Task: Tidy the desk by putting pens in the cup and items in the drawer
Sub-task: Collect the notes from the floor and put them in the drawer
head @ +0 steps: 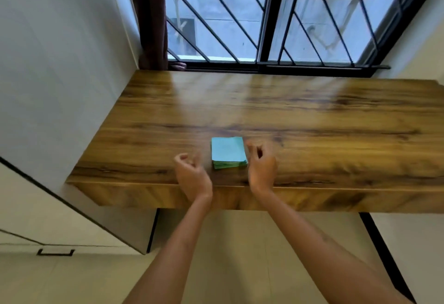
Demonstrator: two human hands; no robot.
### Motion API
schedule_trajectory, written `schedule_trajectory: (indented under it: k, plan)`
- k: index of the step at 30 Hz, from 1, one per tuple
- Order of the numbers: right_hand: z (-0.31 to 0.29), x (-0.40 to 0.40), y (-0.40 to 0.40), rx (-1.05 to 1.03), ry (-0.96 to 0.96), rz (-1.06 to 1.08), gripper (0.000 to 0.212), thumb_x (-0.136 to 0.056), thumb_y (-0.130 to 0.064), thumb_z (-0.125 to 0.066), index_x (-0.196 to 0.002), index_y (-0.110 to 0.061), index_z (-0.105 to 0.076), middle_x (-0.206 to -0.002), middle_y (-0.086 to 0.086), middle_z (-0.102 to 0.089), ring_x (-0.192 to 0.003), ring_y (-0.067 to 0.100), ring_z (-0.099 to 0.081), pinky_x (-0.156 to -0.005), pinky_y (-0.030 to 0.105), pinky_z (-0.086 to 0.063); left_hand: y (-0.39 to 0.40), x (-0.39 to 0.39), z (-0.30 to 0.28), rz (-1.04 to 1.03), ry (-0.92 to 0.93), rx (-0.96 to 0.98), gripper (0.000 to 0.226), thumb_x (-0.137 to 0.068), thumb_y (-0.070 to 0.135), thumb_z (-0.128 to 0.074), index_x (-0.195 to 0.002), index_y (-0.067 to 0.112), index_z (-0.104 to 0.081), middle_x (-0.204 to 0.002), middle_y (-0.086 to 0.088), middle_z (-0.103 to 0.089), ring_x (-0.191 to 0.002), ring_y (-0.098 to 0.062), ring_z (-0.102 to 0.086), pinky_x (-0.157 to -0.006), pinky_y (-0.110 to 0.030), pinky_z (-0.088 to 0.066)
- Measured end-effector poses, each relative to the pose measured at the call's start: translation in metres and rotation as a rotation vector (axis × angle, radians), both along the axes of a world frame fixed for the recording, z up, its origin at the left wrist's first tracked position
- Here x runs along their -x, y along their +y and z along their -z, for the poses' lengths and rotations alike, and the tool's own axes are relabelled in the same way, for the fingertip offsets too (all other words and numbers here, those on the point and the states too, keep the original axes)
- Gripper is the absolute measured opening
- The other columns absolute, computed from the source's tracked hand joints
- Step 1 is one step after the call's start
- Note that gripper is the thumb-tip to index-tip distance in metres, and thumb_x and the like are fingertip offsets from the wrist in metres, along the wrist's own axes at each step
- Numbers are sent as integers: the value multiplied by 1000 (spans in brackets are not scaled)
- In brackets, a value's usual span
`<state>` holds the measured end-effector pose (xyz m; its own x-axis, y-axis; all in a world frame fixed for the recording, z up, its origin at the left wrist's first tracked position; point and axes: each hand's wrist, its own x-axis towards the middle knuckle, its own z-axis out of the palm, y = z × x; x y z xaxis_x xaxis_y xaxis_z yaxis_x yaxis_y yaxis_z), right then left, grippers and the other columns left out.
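A square stack of green paper notes lies on the wooden desk, close to its front edge. My left hand hovers just left of the stack, fingers loosely curled and holding nothing. My right hand hovers just right of the stack, a small gap apart from it, fingers also loosely curled and empty. No pens, cup or open drawer are in view. The picture is slightly blurred.
The desk's thick front panel runs below my wrists. A barred window stands behind the desk, with a dark curtain at its left. White cabinet panels with a black handle stand at the lower left.
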<state>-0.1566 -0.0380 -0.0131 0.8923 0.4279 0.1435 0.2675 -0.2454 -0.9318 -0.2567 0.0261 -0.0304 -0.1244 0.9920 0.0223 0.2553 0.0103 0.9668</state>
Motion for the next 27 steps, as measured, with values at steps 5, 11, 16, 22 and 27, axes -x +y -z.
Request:
schedule_trajectory:
  k: [5, 11, 16, 22, 27]
  plan:
    - [41, 46, -52, -263, 334, 21, 41, -94, -32, -57, -61, -8, -55, -49, 6, -53, -44, 19, -50, -45, 31, -44, -27, 25, 29, 0, 52, -109, 36, -87, 38, -61, -104, 9, -49, -90, -4, -52, -82, -18, -53, -71, -30, -51]
    - [113, 40, -51, -427, 1050, 394, 51, -80, -43, -71, -114, -6, -60, -102, 10, -68, -96, 27, -64, -90, 40, -52, -24, 36, 63, 204, 692, -506, 39, -83, 43, -65, -108, 12, -69, -115, -7, -63, -111, -28, -50, -95, -45, -41]
    - [139, 39, -47, -585, 1211, 262, 74, -80, -60, -60, -138, -18, -44, -138, 8, -50, -129, 26, -45, -107, 40, -35, -11, 47, 68, 305, 750, -687, 47, -84, 50, -60, -108, 10, -71, -112, -7, -70, -107, -26, -57, -93, -49, -46]
    - [155, 35, -37, -773, 1289, 243, 83, -74, -69, -60, -141, -23, -42, -135, 9, -50, -110, 23, -54, -101, 42, -43, 3, 55, 67, 375, 807, -771, 53, -83, 56, -51, -105, 14, -74, -107, -3, -72, -101, -23, -61, -82, -41, -54]
    - [166, 35, -33, -827, 1288, 215, 89, -70, -72, -62, -142, -25, -39, -137, 8, -48, -117, 25, -51, -108, 49, -39, 0, 54, 64, 388, 787, -693, 54, -83, 58, -51, -104, 14, -74, -107, -2, -72, -102, -23, -60, -78, -41, -56]
